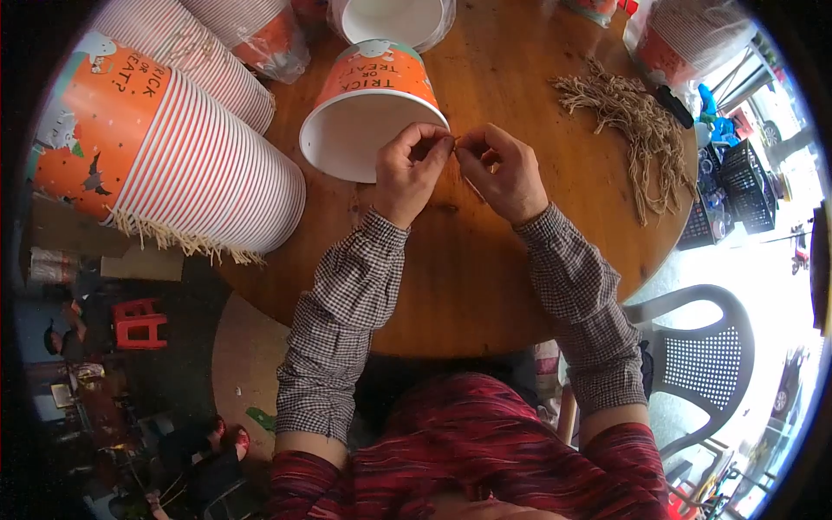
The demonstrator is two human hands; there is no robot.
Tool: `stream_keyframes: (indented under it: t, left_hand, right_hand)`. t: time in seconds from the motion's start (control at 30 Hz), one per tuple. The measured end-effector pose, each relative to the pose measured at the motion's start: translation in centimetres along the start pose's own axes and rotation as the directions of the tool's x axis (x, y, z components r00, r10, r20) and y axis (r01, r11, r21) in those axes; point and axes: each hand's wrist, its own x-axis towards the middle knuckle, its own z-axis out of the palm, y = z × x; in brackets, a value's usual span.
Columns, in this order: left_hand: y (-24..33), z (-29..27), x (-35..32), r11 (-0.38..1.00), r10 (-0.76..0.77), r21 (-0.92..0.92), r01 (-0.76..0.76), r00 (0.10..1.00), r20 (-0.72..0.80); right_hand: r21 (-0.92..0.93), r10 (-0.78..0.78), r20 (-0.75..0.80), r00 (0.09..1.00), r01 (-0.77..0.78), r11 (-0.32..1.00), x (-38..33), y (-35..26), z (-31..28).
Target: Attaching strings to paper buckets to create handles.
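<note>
My left hand [409, 170] and my right hand [504, 170] meet fingertip to fingertip above the table, both closed in a pinch. Between them is a small bit of thin cord, mostly hidden by the fingers; a fine orange-brown end [474, 188] shows below the right fingers. Just behind my left hand, an orange paper bucket [374, 80] with a white inside lies on its side, its mouth toward me. My left fingers are next to its rim; whether they touch it, I cannot tell. A loose bundle of beige cords [652, 147] lies to the right.
Tall stacks of nested orange buckets [208, 165] lie along the left side, some in clear plastic. Another white-mouthed bucket [394, 19] is at the far edge. A wrapped stack [693, 39] stands far right. A grey plastic chair [706, 364] is beside the round wooden table [468, 295].
</note>
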Motion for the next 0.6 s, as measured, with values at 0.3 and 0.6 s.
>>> stream_keyframes:
  t: [0.3, 0.6]
  left_hand:
    - [0.9, -0.1, 0.4, 0.754, 0.495, 0.443, -0.485, 0.863, 0.102]
    - [0.9, -0.9, 0.5, 0.505, 0.58, 0.607, -0.614, 0.762, 0.288]
  right_hand:
    - [0.016, 0.018, -0.006, 1.0, -0.018, 1.0, 0.2, 0.6, -0.2]
    - [0.18, 0.11, 0.058, 0.992, -0.119, 0.976, 0.4, 1.8, -0.1]
